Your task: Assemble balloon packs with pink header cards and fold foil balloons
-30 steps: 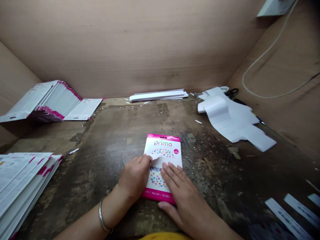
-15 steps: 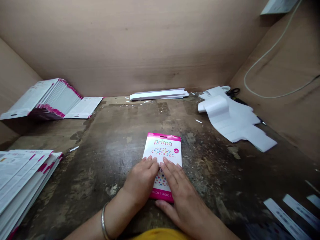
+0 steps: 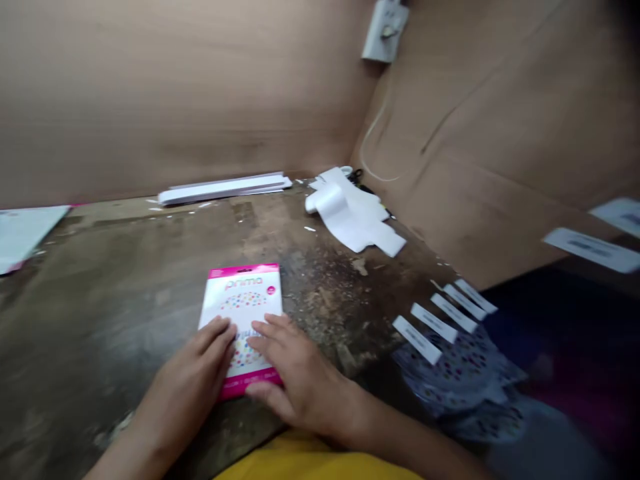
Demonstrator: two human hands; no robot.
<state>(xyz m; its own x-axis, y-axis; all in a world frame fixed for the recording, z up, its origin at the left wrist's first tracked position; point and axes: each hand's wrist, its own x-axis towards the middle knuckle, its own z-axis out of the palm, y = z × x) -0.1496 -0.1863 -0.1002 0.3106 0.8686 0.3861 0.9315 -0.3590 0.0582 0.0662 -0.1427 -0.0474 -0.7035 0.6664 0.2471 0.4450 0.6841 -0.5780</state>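
A white packet (image 3: 243,308) with pink bands, coloured dots and the word "prima" lies flat on the table in front of me. My left hand (image 3: 197,370) rests on its lower left side, the fingers close together and laid over the edge. On the lower right part of the packet, my right hand (image 3: 300,373) lies with its fingers stretched out and slightly apart, the thumb by the bottom edge. Between the hands, part of the dotted print shows. Motion blurs the view a little.
White paper strips (image 3: 225,188) lie along the back wall. Crumpled white sheets (image 3: 350,217) sit in the right corner. Several printed labels (image 3: 417,339) line the table's right edge, above dotted sheets (image 3: 455,380). A socket box (image 3: 383,33) hangs on the wall; a white card (image 3: 27,233) is far left.
The view has swung right, bringing the labels and dotted sheets into sight and most card stacks out. Both hands remain on the packet.
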